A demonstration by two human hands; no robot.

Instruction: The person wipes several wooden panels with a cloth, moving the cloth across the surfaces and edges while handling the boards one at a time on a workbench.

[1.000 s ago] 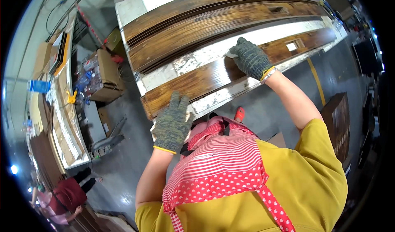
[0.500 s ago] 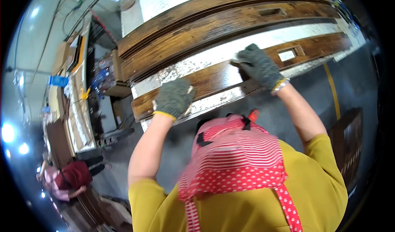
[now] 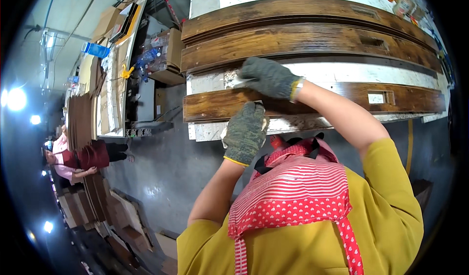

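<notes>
A long brown-stained wooden board [image 3: 317, 95] with a rectangular cutout near its right end lies across the front of the white table. My right hand [image 3: 271, 78], in a dark grey-green knit glove, is closed over the board's back edge. A small pale piece shows at its fingertips, too blurred to name. At the front edge my left hand [image 3: 245, 132], gloved alike, has its fingers curled onto the same board; pale patches show along the glove's sides. Behind lie two more stained boards, a middle board [image 3: 312, 40] and a back board [image 3: 293, 10], each with a slot.
The paint-spotted white table [image 3: 342, 71] shows between boards. Bottles [image 3: 404, 5] stand at its far right corner. To the left are a cardboard box [image 3: 172, 55] with plastic bottles and a bench with cardboard. Another person [image 3: 90, 159] is at the far left, beside stacked brown boards.
My right hand has moved left along the front board, and my left hand has shifted right to its front edge, bringing them close together. The whole view has swung, so the table sits further right.
</notes>
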